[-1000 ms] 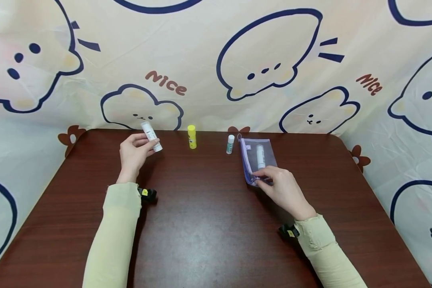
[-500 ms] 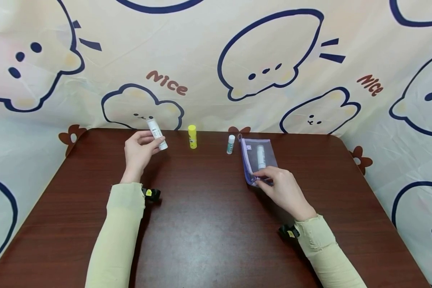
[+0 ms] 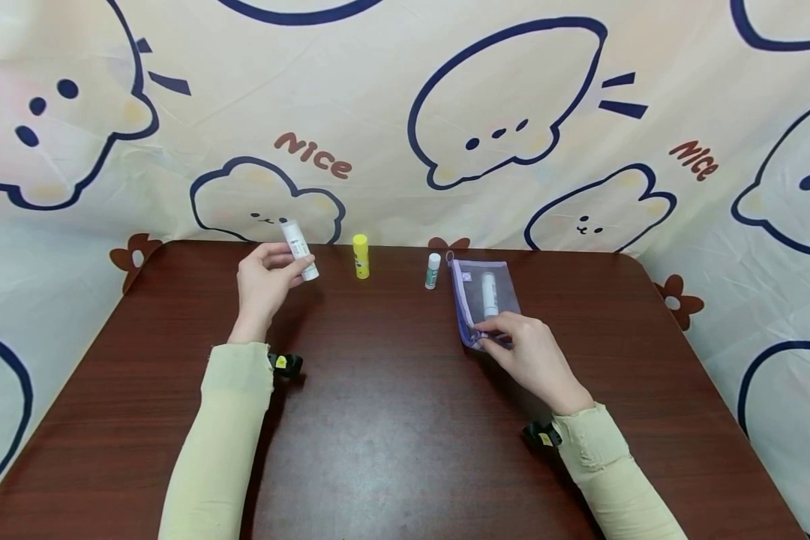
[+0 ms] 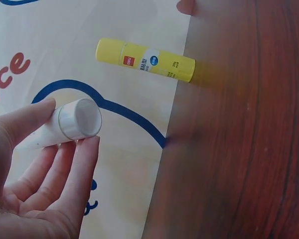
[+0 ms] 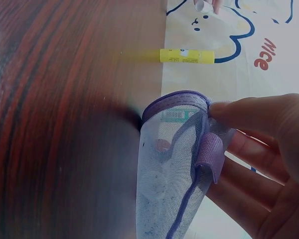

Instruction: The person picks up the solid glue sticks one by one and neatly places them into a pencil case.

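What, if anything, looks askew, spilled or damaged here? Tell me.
Nothing stands out. The yellow glue stick and the small green-and-white stick stand upright on the table. The white glue stick tilts, but only because the left hand holds it that way. No spill or damage shows.

- between the left hand (image 3: 266,283) and the right hand (image 3: 536,356), a wide lane of dark brown wooden table (image 3: 378,420) would let a hand through.
- at its far end, an upright yellow cylindrical glue stick (image 3: 361,257) stands in the way, near the left hand.
- between it and a small white-capped, green-labelled tube (image 3: 432,271), a hand could pass.
- only a slim gap separates that tube from the purple-trimmed mesh pouch (image 3: 471,296).
- a pale printed cloth backdrop (image 3: 385,187) bars the far edge.
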`<state>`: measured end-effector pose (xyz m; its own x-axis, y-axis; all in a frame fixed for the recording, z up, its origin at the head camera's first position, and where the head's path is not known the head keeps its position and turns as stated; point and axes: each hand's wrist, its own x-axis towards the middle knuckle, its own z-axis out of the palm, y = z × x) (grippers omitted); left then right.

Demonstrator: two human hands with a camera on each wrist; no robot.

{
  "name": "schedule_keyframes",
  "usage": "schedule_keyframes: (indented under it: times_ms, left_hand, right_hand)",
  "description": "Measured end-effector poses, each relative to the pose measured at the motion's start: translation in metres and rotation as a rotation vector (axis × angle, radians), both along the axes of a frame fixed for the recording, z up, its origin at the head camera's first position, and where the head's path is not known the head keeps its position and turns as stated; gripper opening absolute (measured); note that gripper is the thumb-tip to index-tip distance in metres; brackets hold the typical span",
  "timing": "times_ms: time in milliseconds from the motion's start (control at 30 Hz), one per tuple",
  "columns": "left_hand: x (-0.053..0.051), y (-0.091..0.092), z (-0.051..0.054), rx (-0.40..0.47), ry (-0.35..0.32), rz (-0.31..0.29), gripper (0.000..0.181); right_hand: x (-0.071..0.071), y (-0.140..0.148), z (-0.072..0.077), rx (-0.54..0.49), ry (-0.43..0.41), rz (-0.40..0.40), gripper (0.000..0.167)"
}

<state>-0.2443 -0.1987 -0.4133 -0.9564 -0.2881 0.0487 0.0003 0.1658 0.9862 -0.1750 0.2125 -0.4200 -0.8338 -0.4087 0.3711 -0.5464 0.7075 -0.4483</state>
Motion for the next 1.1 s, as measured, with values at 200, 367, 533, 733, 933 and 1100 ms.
schedule_keyframes:
  times_ms: [200,367,533,733,933,1100]
  left_hand:
    - [0.0,0.004,0.003,-0.023,0.008,-0.017,0.051]
    - [-0.001,0.007,0.004,-0.058,0.006,-0.037,0.052]
    - [-0.001,0.01,0.005,-0.111,0.014,-0.059,0.051]
    - [-0.001,0.015,0.004,-0.136,0.03,-0.088,0.049]
    - [0.0,0.021,0.004,-0.144,0.042,-0.109,0.046]
    - [0.003,0.025,0.005,-0.166,0.054,-0.124,0.046]
  right_hand:
    - [-0.001,0.0,0.001,-0.002,0.009,0.005,0.019]
    - [0.0,-0.001,0.002,0.003,0.0,0.004,0.019]
    - [0.001,-0.001,0.003,0.008,-0.013,0.001,0.019]
    - [0.001,-0.002,0.002,0.013,-0.018,-0.002,0.02]
    - [0.002,-0.002,0.001,0.011,-0.035,-0.004,0.02]
    - [0.003,-0.002,0.001,0.009,-0.043,-0.007,0.021]
